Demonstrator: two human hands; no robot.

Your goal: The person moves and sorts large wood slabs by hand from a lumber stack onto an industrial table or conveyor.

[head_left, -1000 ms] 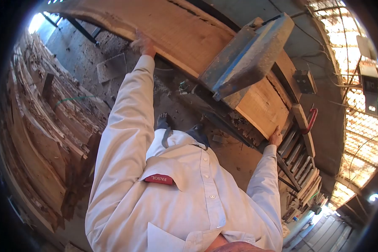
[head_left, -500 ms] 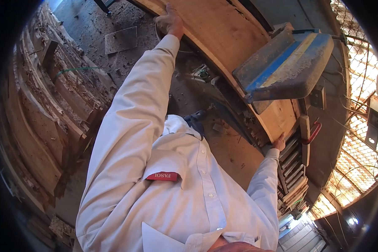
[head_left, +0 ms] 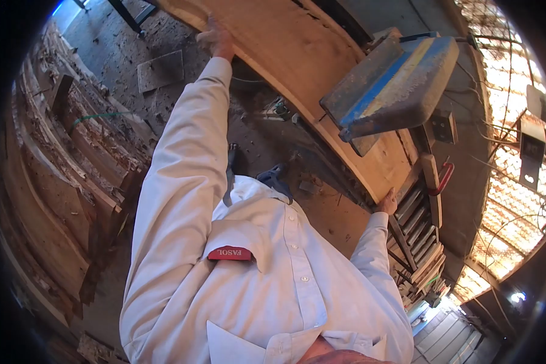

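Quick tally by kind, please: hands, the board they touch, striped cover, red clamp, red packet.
Bare left hand and bare right hand: 2
Long brown wooden plank: 1
Blue-and-yellow-striped metal cover: 1
Red C-shaped clamp: 1
Red rectangular packet: 1
Total: 6

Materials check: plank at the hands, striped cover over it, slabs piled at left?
Plank: wood, seemingly unvarnished; matte tan surface, faint grain.
Striped cover: probably painted metal; blue and yellow bands, worn brownish patches, but the look alone can't confirm it.
Slabs: apparently raw wood; brown, rough, splintered edges.
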